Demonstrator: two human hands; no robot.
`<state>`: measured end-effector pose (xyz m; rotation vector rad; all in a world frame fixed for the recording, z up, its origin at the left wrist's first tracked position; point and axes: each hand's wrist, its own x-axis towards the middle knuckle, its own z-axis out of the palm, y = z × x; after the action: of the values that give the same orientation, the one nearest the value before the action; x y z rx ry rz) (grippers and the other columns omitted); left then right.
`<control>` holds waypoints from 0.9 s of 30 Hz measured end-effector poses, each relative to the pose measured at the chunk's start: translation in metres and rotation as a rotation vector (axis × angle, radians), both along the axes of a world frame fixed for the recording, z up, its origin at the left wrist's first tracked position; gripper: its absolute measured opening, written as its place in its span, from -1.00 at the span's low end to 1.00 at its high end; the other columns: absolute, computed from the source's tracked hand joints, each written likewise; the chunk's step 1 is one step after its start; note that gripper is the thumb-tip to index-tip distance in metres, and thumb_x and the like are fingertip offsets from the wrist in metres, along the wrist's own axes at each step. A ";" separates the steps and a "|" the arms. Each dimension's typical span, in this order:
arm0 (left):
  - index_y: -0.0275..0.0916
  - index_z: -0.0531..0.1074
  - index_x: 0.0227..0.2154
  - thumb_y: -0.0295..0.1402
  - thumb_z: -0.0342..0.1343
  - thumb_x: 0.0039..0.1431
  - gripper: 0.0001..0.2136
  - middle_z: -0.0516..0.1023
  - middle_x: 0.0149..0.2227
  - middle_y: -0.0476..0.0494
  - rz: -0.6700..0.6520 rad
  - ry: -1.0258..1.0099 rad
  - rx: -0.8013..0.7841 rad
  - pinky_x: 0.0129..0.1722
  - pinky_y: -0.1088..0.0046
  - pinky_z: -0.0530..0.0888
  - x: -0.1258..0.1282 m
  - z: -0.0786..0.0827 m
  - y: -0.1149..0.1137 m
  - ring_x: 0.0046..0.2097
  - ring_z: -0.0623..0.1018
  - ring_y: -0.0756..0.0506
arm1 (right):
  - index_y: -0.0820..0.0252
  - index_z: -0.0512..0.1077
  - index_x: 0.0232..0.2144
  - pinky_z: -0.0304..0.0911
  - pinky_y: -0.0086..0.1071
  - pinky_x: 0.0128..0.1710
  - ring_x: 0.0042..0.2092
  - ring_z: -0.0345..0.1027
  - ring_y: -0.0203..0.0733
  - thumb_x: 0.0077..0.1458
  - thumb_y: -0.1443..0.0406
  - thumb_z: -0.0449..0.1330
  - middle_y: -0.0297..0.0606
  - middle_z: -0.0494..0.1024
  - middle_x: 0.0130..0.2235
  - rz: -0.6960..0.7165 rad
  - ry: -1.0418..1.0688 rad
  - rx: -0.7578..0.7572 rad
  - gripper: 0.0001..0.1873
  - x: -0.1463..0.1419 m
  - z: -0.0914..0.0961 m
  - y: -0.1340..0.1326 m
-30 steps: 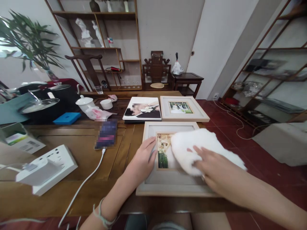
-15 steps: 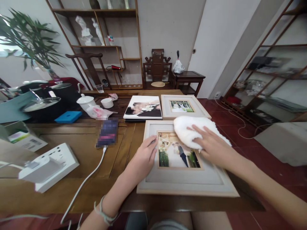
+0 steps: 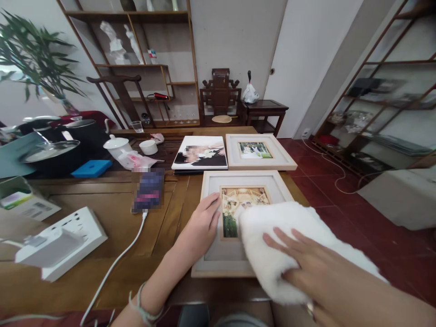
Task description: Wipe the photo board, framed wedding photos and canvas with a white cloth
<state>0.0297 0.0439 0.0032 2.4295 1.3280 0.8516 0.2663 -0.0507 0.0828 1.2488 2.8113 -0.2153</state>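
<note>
A pale wooden picture frame (image 3: 213, 181) with a wedding photo lies flat at the table's near edge. My left hand (image 3: 200, 225) rests open on its left side, fingers flat on the mat. My right hand (image 3: 306, 261) presses a fluffy white cloth (image 3: 269, 236) onto the frame's lower right part, fingers spread flat on top of the cloth. The cloth covers the photo's lower right and the frame's near right corner.
Behind lie a second framed photo (image 3: 259, 152) and a photo album (image 3: 200, 152). A phone (image 3: 148, 190) on a white cable, a white power strip (image 3: 64, 240), a teapot (image 3: 117, 145), a blue box (image 3: 91, 168) and black pots (image 3: 51, 150) fill the left of the wooden table (image 3: 112, 213).
My right hand has swept the cloth from the frame's upper right corner down toward me to its lower right. My left hand has stayed on the frame's left side.
</note>
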 end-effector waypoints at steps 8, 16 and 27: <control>-0.42 0.36 0.03 -0.45 -0.13 0.25 -0.66 0.36 0.13 -0.36 -0.019 0.011 0.009 0.19 0.22 0.28 0.000 0.000 0.001 0.17 0.35 -0.17 | 0.22 0.51 -0.17 -0.14 0.06 0.23 0.29 -0.19 0.14 -0.19 0.47 0.10 -0.08 0.08 0.27 -0.144 0.103 0.088 -0.54 -0.007 -0.027 0.043; -0.32 0.38 0.02 -0.45 -0.10 0.24 -0.68 0.37 0.13 -0.30 -0.015 -0.004 -0.038 0.18 0.18 0.30 -0.001 0.006 0.001 0.16 0.37 -0.18 | 0.31 0.42 -0.02 -0.23 0.12 0.22 0.30 -0.30 0.20 -0.10 0.45 0.07 -0.02 0.06 0.28 -0.141 0.035 0.362 -0.48 0.004 -0.037 0.130; -0.33 0.35 0.03 -0.44 -0.12 0.25 -0.67 0.38 0.12 -0.33 -0.028 -0.053 0.038 0.18 0.16 0.30 0.000 -0.002 0.001 0.17 0.36 -0.18 | 0.11 0.52 -0.16 -0.15 0.10 0.22 0.28 -0.15 0.13 -0.14 0.47 0.10 -0.18 0.15 0.25 -0.001 0.135 -0.145 -0.55 -0.012 0.000 0.013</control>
<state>0.0294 0.0449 0.0010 2.4299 1.2673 0.9353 0.2548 -0.0373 0.0832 1.2484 2.8440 -0.5124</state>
